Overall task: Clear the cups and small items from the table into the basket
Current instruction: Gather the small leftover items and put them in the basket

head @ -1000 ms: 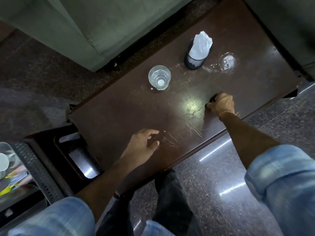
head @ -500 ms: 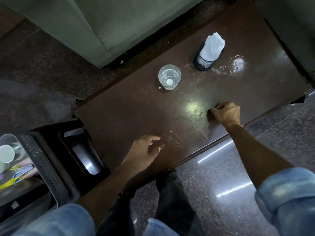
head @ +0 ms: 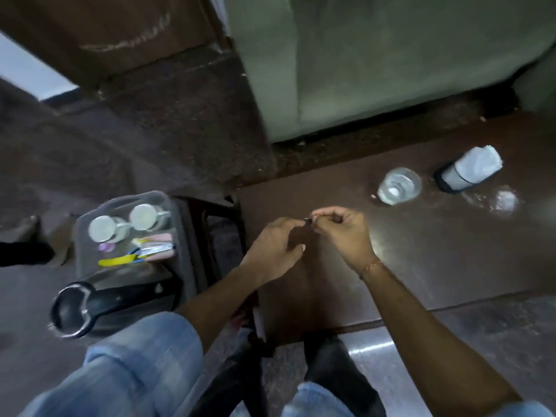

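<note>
Two hands met over the near-left corner of the dark brown surface [head: 451, 251]. Right hand [head: 346, 233] pinched narrow on one small dark item [head: 307, 221] at its fingertips; the frame was too blurred to tell what the item was. Left hand [head: 276, 251] sat just beside it, fingers curled half-closed toward the same item; contact could not be told. One thin bracelet [head: 371, 266] on the right wrist.

Left of the left hand, off the surface: one grey basket [head: 81, 245]. Inside it, two white cups [head: 103, 228], side by side at the far end, and a loose cluster of small items [head: 144, 251], yellow, blue and pink, count unclear. One black handle [head: 99, 302] lay across the basket's near edge.

Beyond the right hand, on the surface: one clear glass [head: 398, 186], upright. Further right of that, one black mesh holder [head: 451, 179] stuffed with white tissue [head: 478, 164]. One wet smear [head: 505, 201] just near of the holder.
</note>
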A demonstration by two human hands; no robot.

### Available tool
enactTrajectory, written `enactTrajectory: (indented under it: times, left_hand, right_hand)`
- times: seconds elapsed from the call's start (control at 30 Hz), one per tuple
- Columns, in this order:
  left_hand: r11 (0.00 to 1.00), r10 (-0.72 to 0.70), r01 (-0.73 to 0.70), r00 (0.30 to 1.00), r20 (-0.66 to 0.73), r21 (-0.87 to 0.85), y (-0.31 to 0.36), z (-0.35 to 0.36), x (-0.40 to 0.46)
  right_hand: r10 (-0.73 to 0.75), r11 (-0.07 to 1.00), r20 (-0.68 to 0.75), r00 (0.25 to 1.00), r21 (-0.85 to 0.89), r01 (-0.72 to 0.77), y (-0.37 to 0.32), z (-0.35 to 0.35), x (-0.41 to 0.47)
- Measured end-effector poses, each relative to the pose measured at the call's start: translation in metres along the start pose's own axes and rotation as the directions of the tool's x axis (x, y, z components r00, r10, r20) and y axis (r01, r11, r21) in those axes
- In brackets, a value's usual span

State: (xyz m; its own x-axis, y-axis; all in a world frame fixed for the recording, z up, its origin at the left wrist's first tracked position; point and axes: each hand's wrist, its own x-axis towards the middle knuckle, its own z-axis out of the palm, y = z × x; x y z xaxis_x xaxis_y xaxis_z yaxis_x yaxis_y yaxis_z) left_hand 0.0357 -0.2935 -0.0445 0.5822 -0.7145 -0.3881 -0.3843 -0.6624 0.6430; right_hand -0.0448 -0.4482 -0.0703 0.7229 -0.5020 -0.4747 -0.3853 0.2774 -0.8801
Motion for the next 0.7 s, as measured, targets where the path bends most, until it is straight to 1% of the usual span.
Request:
enactTrajectory:
  times: [0.1, 0.17, 0.2, 0.27, 0.33, 0.37, 0.43, 0.5, 0.6, 0.7]
  left_hand:
    - [1.000, -0.011, 0.011, 0.997, -0.079, 0.004, -0.039, -0.067, -0.030]
    - [0.999, -0.021, 0.025, 0.987, -0.158, 0.027, -0.074, -0.119, -0.055]
    - [0.998, -0.045, 0.054, 0.978, -0.206, 0.040, -0.095, -0.145, -0.069]
    - [0.986, -0.135, 0.157, 0.940, -0.312, 0.048, -0.137, -0.194, -0.099]
    - [0.964, -0.232, 0.264, 0.885, -0.404, 0.023, -0.182, -0.234, -0.133]
    - [0.952, -0.272, 0.306, 0.863, -0.426, 0.013, -0.203, -0.248, -0.150]
    - [0.929, -0.342, 0.370, 0.832, -0.438, -0.021, -0.238, -0.265, -0.180]
    - [0.919, -0.379, 0.388, 0.811, -0.447, -0.074, -0.263, -0.269, -0.203]
    - [0.900, -0.430, 0.418, 0.803, -0.413, -0.125, -0.288, -0.256, -0.227]
    - [0.883, -0.469, 0.434, 0.795, -0.386, -0.179, -0.305, -0.239, -0.242]
  right_hand:
    - [-0.049, 0.997, 0.094, 0.994, -0.053, 0.054, -0.029, 0.080, -0.006]
    - [-0.046, 0.997, 0.129, 0.991, -0.056, 0.054, -0.044, 0.135, -0.012]
    - [-0.041, 0.998, 0.150, 0.988, -0.049, 0.049, -0.050, 0.163, -0.014]
    - [-0.053, 0.995, 0.215, 0.975, -0.069, 0.069, -0.057, 0.219, -0.019]
    - [-0.086, 0.982, 0.289, 0.953, -0.134, 0.130, -0.057, 0.272, -0.021]
    - [-0.109, 0.967, 0.313, 0.943, -0.185, 0.173, -0.053, 0.296, -0.020]
    - [-0.149, 0.905, 0.354, 0.923, -0.327, 0.272, -0.044, 0.340, -0.017]
    - [-0.153, 0.805, 0.420, 0.894, -0.472, 0.359, -0.030, 0.376, -0.012]
    - [-0.073, 0.650, 0.513, 0.856, -0.626, 0.431, -0.006, 0.416, -0.004]
    - [-0.001, 0.497, 0.513, 0.858, -0.745, 0.446, 0.011, 0.439, 0.004]
